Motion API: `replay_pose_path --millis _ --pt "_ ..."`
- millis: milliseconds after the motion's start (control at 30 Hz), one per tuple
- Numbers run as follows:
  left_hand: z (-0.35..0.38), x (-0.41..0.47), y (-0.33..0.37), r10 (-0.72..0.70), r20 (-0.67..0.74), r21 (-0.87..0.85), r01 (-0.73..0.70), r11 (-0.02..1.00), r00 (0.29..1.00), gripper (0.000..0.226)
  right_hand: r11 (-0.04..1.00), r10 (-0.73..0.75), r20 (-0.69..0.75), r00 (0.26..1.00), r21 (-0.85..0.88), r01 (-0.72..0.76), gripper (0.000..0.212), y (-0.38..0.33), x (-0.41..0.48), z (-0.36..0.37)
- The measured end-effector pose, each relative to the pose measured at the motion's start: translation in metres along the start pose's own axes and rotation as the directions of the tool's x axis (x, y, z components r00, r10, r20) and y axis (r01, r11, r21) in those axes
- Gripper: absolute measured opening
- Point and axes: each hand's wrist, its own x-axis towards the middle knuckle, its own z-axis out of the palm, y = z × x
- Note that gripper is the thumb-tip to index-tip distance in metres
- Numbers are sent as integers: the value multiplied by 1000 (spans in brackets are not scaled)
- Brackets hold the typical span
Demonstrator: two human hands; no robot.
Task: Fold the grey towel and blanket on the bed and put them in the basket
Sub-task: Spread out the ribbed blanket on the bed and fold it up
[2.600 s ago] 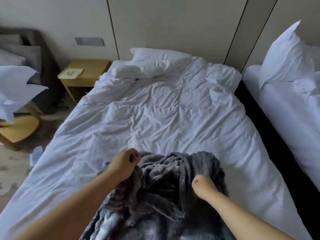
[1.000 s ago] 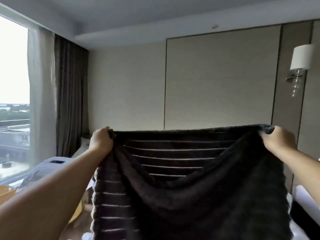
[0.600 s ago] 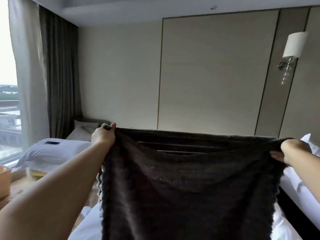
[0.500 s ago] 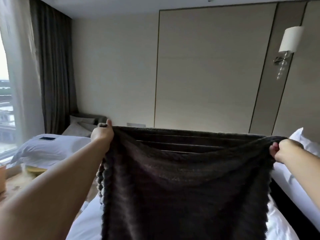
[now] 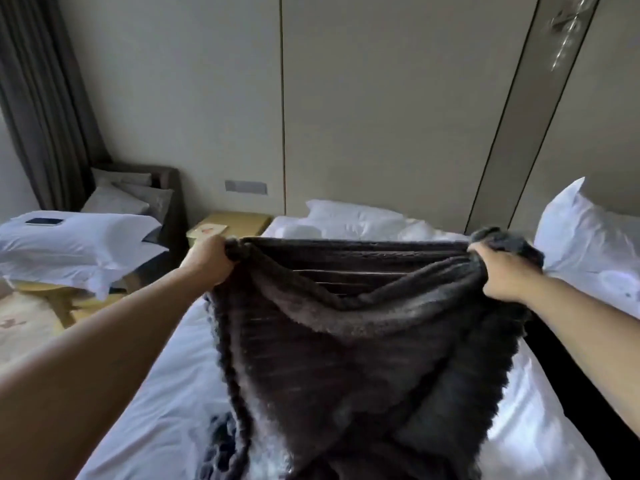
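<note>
Head view: the left hand (image 5: pixel 207 259) and right hand (image 5: pixel 502 271) each grip a top corner of the dark grey blanket (image 5: pixel 346 341), fingers curled into the fabric. It hangs spread between them above the white bed (image 5: pixel 156 393), its lower part bunched on the sheet.

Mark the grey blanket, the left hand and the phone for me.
grey blanket (image 5: pixel 346 358), head view, middle of the hanging cloth.
left hand (image 5: pixel 207 259), head view, back of the hand.
phone (image 5: pixel 45 221), head view, its dark screen.

Dim room, softly lit by daylight from beyond the left fingers (image 5: pixel 223 250). Glare is seen on the bed sheet (image 5: pixel 530 420) below the right fingers (image 5: pixel 479 251). The blanket (image 5: pixel 346 341) between them is shadowed; frame edges are bent and blurred.
</note>
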Motion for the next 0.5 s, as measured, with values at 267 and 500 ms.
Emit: replay_pose_path --millis 267,500 --pt "182 -57 -4 -196 551 -8 240 971 811 28 917 365 668 648 -380 -125 33 101 -74 169" --pt "306 -117 -19 -513 838 434 797 419 -187 36 764 168 413 895 -628 146 29 131 -115 277"
